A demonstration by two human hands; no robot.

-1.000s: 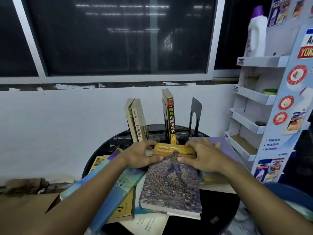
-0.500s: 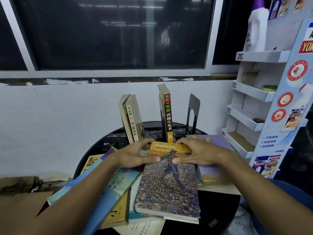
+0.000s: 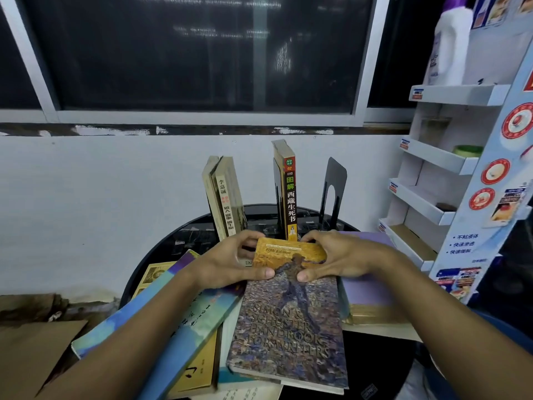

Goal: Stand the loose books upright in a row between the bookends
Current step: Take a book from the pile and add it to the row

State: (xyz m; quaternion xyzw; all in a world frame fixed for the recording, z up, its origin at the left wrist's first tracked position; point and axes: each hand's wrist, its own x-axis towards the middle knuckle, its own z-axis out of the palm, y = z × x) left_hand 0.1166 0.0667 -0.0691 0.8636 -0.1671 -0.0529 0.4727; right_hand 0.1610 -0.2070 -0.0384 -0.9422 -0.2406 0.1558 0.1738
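A thick handbook with a mottled blue and orange cover lies flat on the round black table. My left hand and my right hand grip its far end from either side, thumbs on the cover. Behind them two pale books lean upright on the left. A dark-spined book stands against one black bookend. The other black bookend stands alone to the right. A blue book, a yellow book and a purple book lie flat around the handbook.
A white wall and dark window rise close behind the table. A white display shelf with a bottle on top stands at the right. Brown cardboard lies at the lower left.
Both hands have kept their grip on the handbook's far end. The near end of the book looks slightly nearer to me; the view has dipped a little.
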